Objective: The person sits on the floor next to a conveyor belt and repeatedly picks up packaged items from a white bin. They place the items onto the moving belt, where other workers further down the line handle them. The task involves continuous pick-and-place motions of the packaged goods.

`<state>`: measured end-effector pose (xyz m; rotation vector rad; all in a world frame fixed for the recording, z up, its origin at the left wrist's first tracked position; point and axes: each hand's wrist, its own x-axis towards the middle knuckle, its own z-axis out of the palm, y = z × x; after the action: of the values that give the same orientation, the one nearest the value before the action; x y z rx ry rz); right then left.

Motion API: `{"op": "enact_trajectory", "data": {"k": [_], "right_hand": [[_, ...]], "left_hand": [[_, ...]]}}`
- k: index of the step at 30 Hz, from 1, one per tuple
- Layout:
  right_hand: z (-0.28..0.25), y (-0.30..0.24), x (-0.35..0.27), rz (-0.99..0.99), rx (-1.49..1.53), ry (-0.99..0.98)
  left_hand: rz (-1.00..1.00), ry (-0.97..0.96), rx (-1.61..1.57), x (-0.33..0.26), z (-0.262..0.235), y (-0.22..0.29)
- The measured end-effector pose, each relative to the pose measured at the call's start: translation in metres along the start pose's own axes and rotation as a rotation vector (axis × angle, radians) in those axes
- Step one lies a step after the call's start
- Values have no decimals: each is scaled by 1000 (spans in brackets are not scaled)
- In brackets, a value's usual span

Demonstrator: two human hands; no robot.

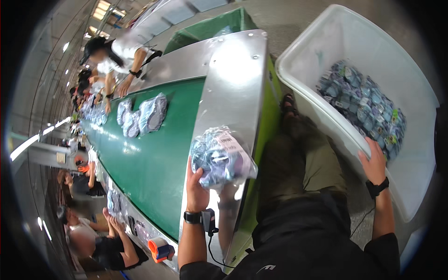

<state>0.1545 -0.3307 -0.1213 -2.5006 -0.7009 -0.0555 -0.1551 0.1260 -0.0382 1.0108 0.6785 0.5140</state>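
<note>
My left hand [198,190] is closed on a clear plastic bag of blue-grey and lilac items [219,161], its thumb on the near side and most fingers hidden. The bag has a white printed label and sits at the steel end plate [231,79] of a conveyor; whether it rests on the plate I cannot tell. My right hand [374,164] grips the near rim of a large white plastic bin [308,100], its fingers curled over the edge. Many similar small bags [366,105] lie heaped inside that bin.
On the green conveyor belt [149,158] lie several bagged items [151,114]. A person [123,58] leans over the belt's far side; other people sit along the left. An orange-and-blue tape dispenser [161,249] stands by the near edge. A green bin [210,30] is beyond the conveyor.
</note>
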Motion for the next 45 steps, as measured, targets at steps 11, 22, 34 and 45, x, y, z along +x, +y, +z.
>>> {"op": "enact_trajectory", "data": {"k": [11, 22, 34, 45], "right_hand": [[-30, -59, 21, -64, 505, -24], [-52, -77, 26, -86, 908, -625], [-138, 39, 10, 251, 677, 107], [-109, 175, -53, 1065, 450, -170]], "left_hand": [[-326, -282, 50, 1, 88, -45], [-481, -1034, 290, 3, 196, -78], [-247, -697, 648, 15, 185, -77], [-48, -492, 734, 20, 157, -72]]}}
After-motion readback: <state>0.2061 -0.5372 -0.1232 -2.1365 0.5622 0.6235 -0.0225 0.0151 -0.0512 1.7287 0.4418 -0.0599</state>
